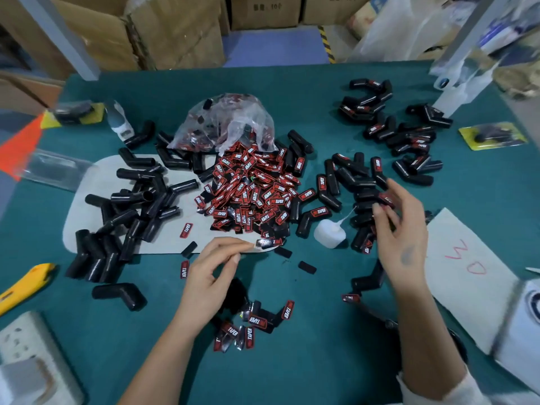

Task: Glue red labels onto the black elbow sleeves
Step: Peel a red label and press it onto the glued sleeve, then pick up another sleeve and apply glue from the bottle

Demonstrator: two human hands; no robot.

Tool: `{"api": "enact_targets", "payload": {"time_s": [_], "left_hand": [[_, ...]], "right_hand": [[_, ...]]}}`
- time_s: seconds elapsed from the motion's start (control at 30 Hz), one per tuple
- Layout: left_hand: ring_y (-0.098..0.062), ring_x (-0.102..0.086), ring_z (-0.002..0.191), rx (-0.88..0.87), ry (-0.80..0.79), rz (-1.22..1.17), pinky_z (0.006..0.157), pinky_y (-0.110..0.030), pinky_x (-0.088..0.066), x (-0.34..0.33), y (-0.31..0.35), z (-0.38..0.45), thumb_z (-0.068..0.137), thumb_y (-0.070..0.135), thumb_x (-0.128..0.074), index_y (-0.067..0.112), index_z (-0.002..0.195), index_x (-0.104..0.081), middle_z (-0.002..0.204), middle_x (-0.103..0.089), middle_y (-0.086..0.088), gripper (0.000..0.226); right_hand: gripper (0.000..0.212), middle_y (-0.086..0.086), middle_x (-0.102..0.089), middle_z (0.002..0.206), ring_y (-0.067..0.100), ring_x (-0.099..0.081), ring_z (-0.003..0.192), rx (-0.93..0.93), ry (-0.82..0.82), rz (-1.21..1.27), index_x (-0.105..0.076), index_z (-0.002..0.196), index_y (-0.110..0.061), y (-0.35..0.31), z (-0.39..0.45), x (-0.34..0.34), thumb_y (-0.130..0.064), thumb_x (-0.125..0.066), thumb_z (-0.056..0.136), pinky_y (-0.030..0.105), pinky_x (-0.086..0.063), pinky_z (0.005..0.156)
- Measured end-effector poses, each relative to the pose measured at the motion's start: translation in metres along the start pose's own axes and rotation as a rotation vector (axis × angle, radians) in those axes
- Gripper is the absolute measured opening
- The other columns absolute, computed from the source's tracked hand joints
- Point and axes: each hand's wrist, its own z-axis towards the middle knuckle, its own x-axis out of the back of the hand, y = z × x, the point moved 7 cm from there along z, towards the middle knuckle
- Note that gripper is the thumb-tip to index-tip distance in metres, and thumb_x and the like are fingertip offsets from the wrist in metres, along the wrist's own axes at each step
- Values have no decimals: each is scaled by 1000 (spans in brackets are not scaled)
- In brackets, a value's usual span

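A: Where's the label? [268, 243]
B: Pinched in the left hand [214, 267], near the red pile [251, 188] on the counter [292, 361].
A: And the right hand [401, 229]?
B: Loosely spread, holding nothing, over labelled black sleeves [362, 200].

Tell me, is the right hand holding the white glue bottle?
No, the right hand hovers open over the sleeves, while the glue bottle lies untouched on the table.

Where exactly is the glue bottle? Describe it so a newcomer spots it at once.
Start at the big heap of red labels in the middle of the green table. Go to the heap's lower right edge, toward the right hand. The glue bottle lies there on its side: small, white and translucent with a thin nozzle, the only pale thing among black elbow sleeves.
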Motion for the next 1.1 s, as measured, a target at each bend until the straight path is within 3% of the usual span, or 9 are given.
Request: {"api": "enact_targets", "payload": {"time_s": [0.13,0.23,0.33,0.53,0.73,0.8,0.93,1.0,1.1], "left_hand": [[-20,-63,121,-17,83,142,107,-36,-49,14,2,6,101,8,-58,18,118,-79,121,-68,6,29],[-17,-57,126,-36,202,351,110,-35,-43,40,2,13,101,4,-63,19,120,-78,127,-65,7,29],[-29,-54,128,-15,328,591,112,-42,-41,73,-5,22,97,1,-70,12,123,-76,134,-62,-6,28],[-42,-53,114,160,460,1003,95,-51,-44,112,-21,50,97,19,-71,9,136,-65,128,-59,-18,41],[-43,-50,115,250,388,1191,94,-51,-39,118,-35,77,94,33,-74,2,110,-72,128,-57,-19,35],[-43,-50,114,239,408,1192,93,-52,-40,120,-33,77,95,31,-74,1,107,-74,125,-58,-18,32],[-29,-54,109,32,485,674,92,-42,-44,105,-11,51,100,36,-66,18,114,-75,115,-62,-3,25],[-14,-62,100,124,302,9,88,-30,-50,76,-12,32,99,42,-62,35,111,-73,106,-68,12,17],[-14,-71,91,268,52,-557,80,-23,-55,24,-12,4,99,29,-62,18,120,-70,101,-76,-3,25]], "right_hand": [[33,-18,-64,133,-4,-59,125,80,-86,-44,-58,140,-40,-11,-28,5,-41,-46,110,8,-43,102],[42,-25,-67,129,1,-64,116,-5,-303,-60,-54,143,-44,-10,-46,-18,-53,-59,102,12,-47,94],[66,-14,-64,132,14,-61,103,-108,-380,-282,-51,144,-35,5,-52,-37,-43,-80,85,32,-44,85],[35,-7,-67,126,20,-60,109,-56,-287,-400,-61,129,-27,-1,-49,-44,-33,-72,97,36,-41,85],[32,-25,-65,114,-1,-65,108,-52,-341,80,-63,114,-59,-21,-59,-47,-32,-70,97,12,-50,90],[25,-16,-72,118,9,-71,107,-133,-374,303,-66,120,-53,-26,-63,-50,-42,-72,98,19,-57,88],[51,5,-71,131,31,-73,114,-228,-469,625,-67,133,-34,-39,-68,-64,-58,-76,89,34,-60,94],[42,5,-72,126,29,-75,106,-263,-456,698,-71,129,-33,-45,-69,-70,-45,-75,89,33,-61,88],[29,4,-75,113,25,-75,90,-283,-419,698,-75,115,-36,-44,-74,-72,-26,-67,89,29,-62,79]]}}
